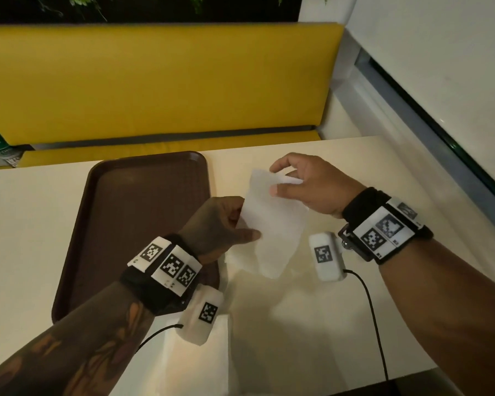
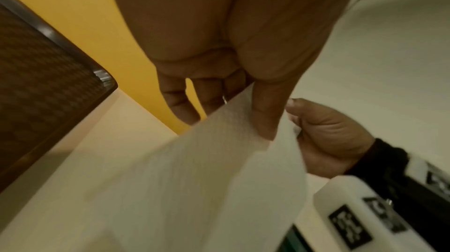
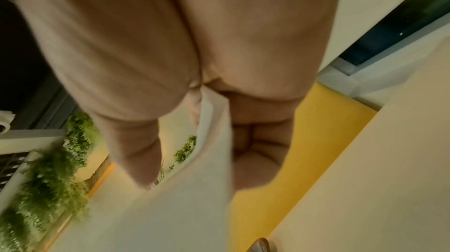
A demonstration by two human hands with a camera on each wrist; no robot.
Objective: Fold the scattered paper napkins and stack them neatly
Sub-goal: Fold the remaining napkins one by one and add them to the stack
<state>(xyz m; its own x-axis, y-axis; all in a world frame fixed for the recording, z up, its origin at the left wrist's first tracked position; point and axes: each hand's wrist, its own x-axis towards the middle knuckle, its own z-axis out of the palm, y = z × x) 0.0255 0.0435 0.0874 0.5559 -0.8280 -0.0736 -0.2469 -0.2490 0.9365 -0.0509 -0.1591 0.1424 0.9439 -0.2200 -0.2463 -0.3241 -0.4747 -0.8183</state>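
my left hand (image 1: pixel 226 221) pinches the near side of a white napkin (image 1: pixel 272 224) held above the tabletop (image 1: pixel 355 324); my right hand (image 1: pixel 306 187) pinches its far edge. a brown tray (image 1: pixel 120 224) lies just left, more napkins (image 1: pixel 197 361) lie under my left wrist, a yellow bench (image 1: pixel 155 81) beyond.

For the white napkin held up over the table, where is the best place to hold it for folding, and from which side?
Judging by its limp hang, hold the napkin at its upper edge, one hand on each side, as the left hand and right hand do now. Thin paper sags, so pinching near the top corners should keep it flat.
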